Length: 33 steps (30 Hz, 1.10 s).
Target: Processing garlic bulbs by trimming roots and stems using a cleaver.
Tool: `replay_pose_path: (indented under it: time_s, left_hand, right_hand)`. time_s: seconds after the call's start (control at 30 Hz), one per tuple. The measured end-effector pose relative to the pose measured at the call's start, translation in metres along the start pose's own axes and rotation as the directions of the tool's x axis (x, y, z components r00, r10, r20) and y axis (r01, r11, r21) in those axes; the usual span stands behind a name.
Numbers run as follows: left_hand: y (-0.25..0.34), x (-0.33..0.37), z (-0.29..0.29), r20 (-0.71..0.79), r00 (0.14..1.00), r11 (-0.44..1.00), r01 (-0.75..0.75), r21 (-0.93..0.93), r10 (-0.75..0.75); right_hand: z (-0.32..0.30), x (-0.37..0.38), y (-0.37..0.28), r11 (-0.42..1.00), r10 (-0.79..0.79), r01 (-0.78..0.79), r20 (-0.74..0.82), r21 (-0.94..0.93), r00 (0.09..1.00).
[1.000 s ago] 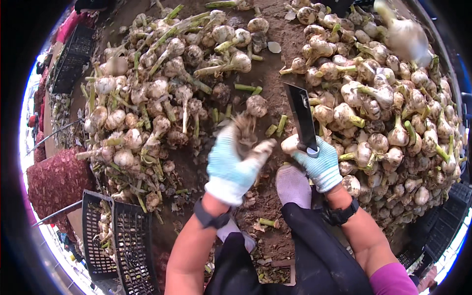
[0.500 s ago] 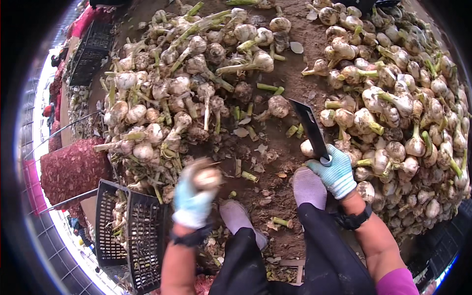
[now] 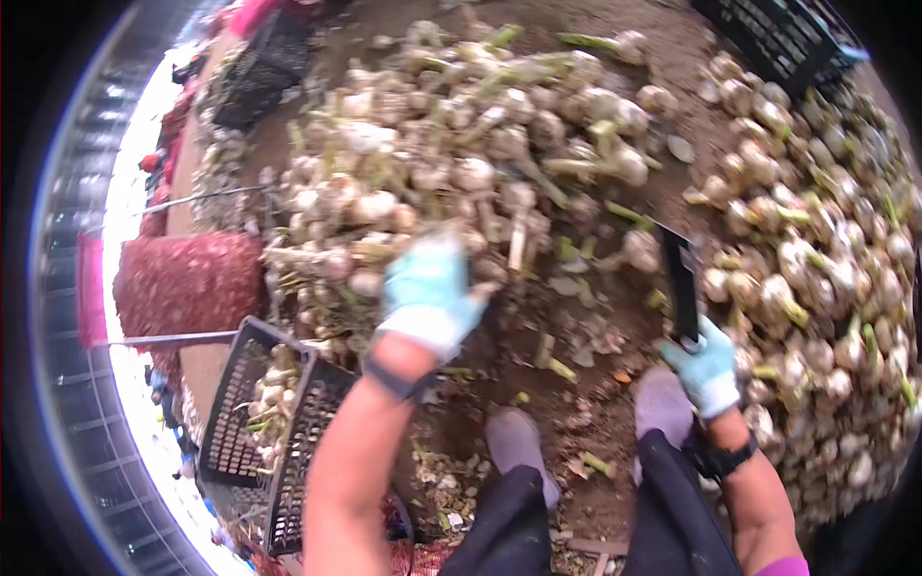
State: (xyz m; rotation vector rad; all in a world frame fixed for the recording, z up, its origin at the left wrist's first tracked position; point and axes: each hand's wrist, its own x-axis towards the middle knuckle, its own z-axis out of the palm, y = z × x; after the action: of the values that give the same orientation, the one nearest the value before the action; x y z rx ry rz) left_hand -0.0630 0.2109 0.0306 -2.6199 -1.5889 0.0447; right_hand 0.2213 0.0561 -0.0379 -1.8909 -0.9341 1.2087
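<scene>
My left hand [image 3: 429, 293], in a pale blue and white glove, is over the near edge of the left pile of garlic bulbs [image 3: 471, 173]. Its fingers are smeared by motion, and whether a bulb is in them does not show. My right hand [image 3: 709, 365], gloved alike, is closed round a knife [image 3: 681, 286] by my right foot. The wide dark blade points up and away, and the handle is hidden in the fist. Just beyond the blade a single garlic bulb [image 3: 642, 251] with a short stem lies on the soil.
A second heap of garlic [image 3: 816, 278] fills the right side. Two black crates [image 3: 257, 408] stand at the lower left, some garlic in one. A full red mesh sack [image 3: 192, 288] lies beyond them. Another black crate [image 3: 783, 43] is at the far right. Cut stems [image 3: 552, 360] litter the soil.
My left hand has moved away from my feet to the left pile; the bulb it held no longer shows in it. The right hand keeps the knife. The whole view has shifted and tilted.
</scene>
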Motion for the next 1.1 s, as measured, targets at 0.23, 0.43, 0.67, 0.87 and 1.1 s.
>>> replay_pose_path:
  time_s: [0.23, 0.43, 0.67, 0.87, 1.1]
  left_hand:
    - [0.048, 0.025, 0.065, 0.328, 0.931, 0.986, 0.146, 0.076, -0.164]
    - [0.054, -0.120, 0.143, 0.439, 0.810, 0.728, 0.562, -0.392, -0.389]
    - [0.066, -0.099, 0.055, 0.382, 0.918, -0.041, 0.379, -0.924, -0.106]
    - [0.080, -0.134, 0.026, 0.411, 0.906, -0.331, 0.360, -0.872, -0.098]
    - [0.106, -0.127, 0.023, 0.558, 0.813, -0.652, 0.331, -0.682, -0.170]
  right_hand:
    - [-0.024, 0.001, -0.004, 0.983, 0.080, -0.056, -0.133, 0.177, 0.988]
    - [0.025, -0.013, -0.012, 0.994, -0.083, 0.087, 0.049, -0.072, 0.995]
    - [0.024, -0.035, -0.053, 0.954, -0.280, 0.295, 0.193, -0.055, 0.940]
    - [0.052, -0.055, -0.068, 0.542, -0.602, 0.767, 0.477, -0.344, 0.640]
    - [0.045, -0.065, -0.059, 0.409, -0.593, 0.772, 0.502, -0.486, 0.630]
